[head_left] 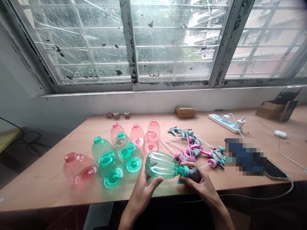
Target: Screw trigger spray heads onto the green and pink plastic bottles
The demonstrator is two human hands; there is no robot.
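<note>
A clear green spray bottle point(161, 164) lies sideways between my hands above the table's front edge, its neck pointing right. My left hand point(145, 188) cups the base end, thumb along the near side and the other fingers mostly hidden behind the bottle. A dark grey trigger head point(193, 174) with a teal collar sits on the neck, and my right hand point(203, 184) is closed around it. Just left stand several green bottles point(110, 172) without heads. Right of the held bottle lies a pile of pink, grey and teal trigger heads point(194, 149) with straws.
Several pink bottles point(136, 134) stand behind the green ones, and another pink bottle point(78, 169) is at far left. A phone point(275, 169), a power strip point(224, 123) with cables and a cardboard box point(185, 112) occupy the right and back, below the window.
</note>
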